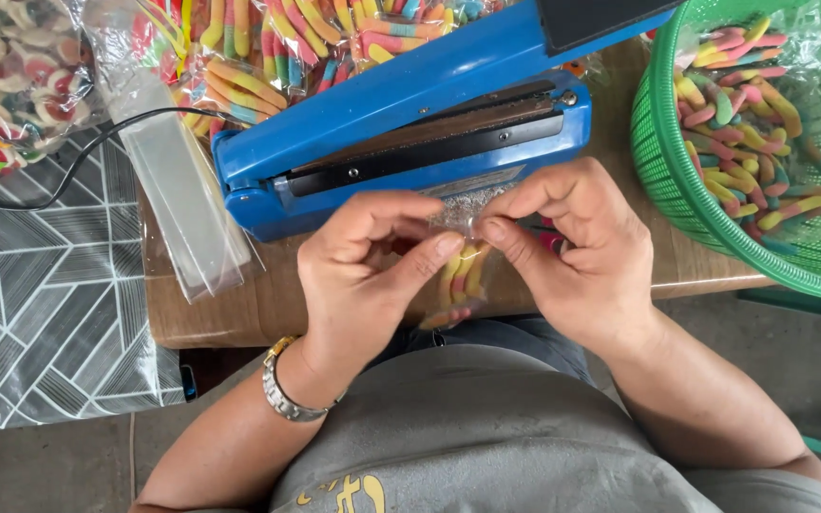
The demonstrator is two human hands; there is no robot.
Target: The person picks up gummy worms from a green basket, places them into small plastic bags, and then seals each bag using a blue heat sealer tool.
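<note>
Left hand [368,261] and right hand [572,242] both pinching clear candy bag [463,271] at table [239,309] near edge, just beside blue heat sealer [410,95].

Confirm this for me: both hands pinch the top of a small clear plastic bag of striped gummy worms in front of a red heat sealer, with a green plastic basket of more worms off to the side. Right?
Not quite. The head view shows the heat sealer is blue, not red. The rest holds: the left hand and right hand pinch the top of the small clear plastic bag of striped gummy worms, with the green plastic basket off to the side.
</note>
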